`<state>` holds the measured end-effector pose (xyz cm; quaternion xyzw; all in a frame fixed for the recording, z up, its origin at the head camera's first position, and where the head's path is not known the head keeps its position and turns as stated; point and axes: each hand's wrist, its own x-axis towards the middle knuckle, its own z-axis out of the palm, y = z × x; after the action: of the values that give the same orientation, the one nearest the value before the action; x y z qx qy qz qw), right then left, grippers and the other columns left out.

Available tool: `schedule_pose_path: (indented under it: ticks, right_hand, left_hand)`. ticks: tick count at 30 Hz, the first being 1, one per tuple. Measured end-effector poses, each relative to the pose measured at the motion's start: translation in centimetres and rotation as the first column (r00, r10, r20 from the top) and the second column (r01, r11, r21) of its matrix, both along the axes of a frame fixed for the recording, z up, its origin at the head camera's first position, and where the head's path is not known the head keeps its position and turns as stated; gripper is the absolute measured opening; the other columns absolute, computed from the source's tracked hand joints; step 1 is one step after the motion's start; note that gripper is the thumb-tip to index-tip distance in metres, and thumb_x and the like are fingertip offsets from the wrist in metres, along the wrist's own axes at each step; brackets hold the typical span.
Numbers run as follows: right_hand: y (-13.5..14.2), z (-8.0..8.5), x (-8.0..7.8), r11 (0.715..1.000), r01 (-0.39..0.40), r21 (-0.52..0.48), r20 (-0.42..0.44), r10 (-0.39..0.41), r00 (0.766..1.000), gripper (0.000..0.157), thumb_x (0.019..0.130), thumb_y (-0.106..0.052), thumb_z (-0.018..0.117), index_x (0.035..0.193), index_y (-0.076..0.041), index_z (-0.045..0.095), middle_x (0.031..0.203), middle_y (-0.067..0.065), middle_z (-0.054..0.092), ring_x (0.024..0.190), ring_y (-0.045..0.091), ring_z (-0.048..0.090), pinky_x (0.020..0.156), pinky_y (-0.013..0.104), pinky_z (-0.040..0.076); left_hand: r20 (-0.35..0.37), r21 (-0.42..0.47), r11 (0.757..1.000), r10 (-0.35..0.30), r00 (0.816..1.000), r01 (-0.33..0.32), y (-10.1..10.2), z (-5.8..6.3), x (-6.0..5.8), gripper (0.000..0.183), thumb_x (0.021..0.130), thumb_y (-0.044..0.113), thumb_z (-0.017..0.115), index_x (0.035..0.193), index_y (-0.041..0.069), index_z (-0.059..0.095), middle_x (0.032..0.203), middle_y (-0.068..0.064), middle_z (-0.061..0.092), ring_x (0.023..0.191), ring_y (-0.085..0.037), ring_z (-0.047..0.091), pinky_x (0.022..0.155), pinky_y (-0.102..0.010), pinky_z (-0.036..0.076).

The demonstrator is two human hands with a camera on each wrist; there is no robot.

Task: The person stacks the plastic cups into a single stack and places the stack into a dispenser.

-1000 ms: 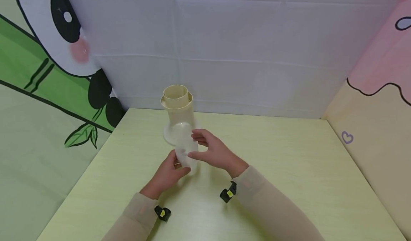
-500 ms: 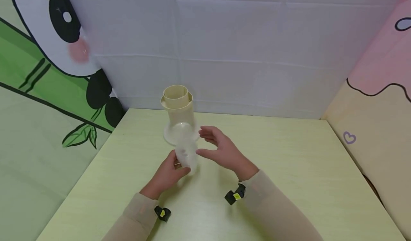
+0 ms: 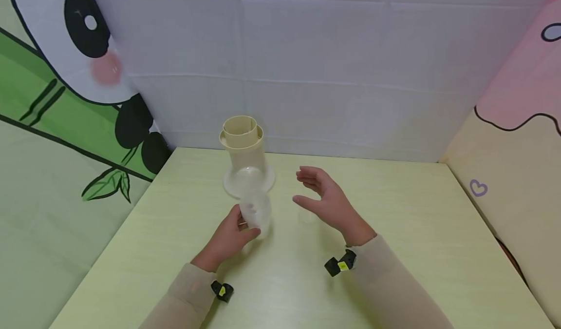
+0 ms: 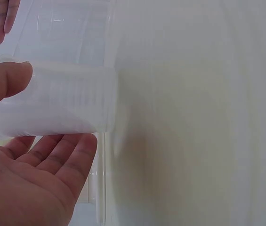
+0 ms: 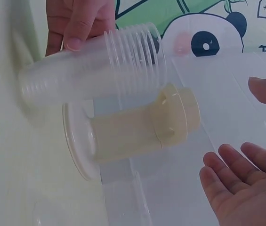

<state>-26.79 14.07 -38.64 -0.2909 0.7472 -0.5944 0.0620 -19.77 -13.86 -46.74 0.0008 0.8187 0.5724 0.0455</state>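
Note:
My left hand (image 3: 227,240) holds a stack of clear plastic cups (image 3: 256,210) low over the table, thumb on one side and fingers on the other. The right wrist view shows several nested rims on the cup stack (image 5: 92,70). Off to the right of it is my right hand (image 3: 328,200), thumb and fingers spread apart with nothing between them. A faint single clear cup (image 4: 71,28) stands beside the stack in the left wrist view, with the right hand's fingers (image 4: 0,23) just above its rim end.
Behind the stack stands a cream plastic cylinder (image 3: 247,159) with a collar at its top and a round whitish foot (image 3: 234,185). The pale table (image 3: 394,222) meets a white cloth backdrop (image 3: 328,75) and printed cloths at both sides.
My right hand has drawn away from the cup stack toward the right, its fingers staying spread. The left hand and the stack keep their place.

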Motion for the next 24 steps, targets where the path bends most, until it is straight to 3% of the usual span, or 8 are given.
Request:
schedule_pose_path:
  ticks: [10, 18, 24]
  right_hand:
    - [2.7, -1.0, -0.1, 0.997, 0.070, -0.035, -0.027, -0.071, 0.997, 0.067, 0.096, -0.010, 0.074, 0.153, -0.004, 0.039, 0.150, 0.015, 0.049, 0.141, 0.030, 0.045, 0.119, 0.043, 0.035]
    - [3.6, -2.1, -0.4, 0.991, 0.122, -0.055, 0.017, -0.122, 0.992, 0.068, 0.096, -0.009, 0.075, 0.153, -0.002, 0.038, 0.151, 0.015, 0.048, 0.141, 0.028, 0.045, 0.118, 0.037, 0.036]
    - [3.9, -3.0, -0.5, 0.986, 0.141, -0.088, 0.057, -0.136, 0.989, 0.070, 0.095, -0.009, 0.075, 0.154, -0.001, 0.037, 0.153, 0.018, 0.046, 0.142, 0.030, 0.044, 0.119, 0.041, 0.035]
  left_hand:
    - [-0.004, 0.000, 1.000, -0.007, 1.000, 0.007, -0.2, -0.3, 0.0, 0.071, 0.095, 0.015, 0.074, 0.153, 0.008, 0.035, 0.151, -0.017, 0.049, 0.132, -0.038, 0.055, 0.103, -0.049, 0.052]
    - [-0.001, -0.002, 1.000, -0.004, 1.000, 0.004, -0.5, -0.4, 0.1, 0.071, 0.095, 0.015, 0.074, 0.153, 0.009, 0.035, 0.151, -0.015, 0.049, 0.133, -0.038, 0.055, 0.103, -0.049, 0.052]
    - [-0.015, 0.007, 1.000, -0.011, 1.000, 0.011, -0.7, -0.2, 0.3, 0.069, 0.095, 0.014, 0.074, 0.152, 0.009, 0.036, 0.151, -0.016, 0.050, 0.133, -0.038, 0.054, 0.103, -0.050, 0.052]
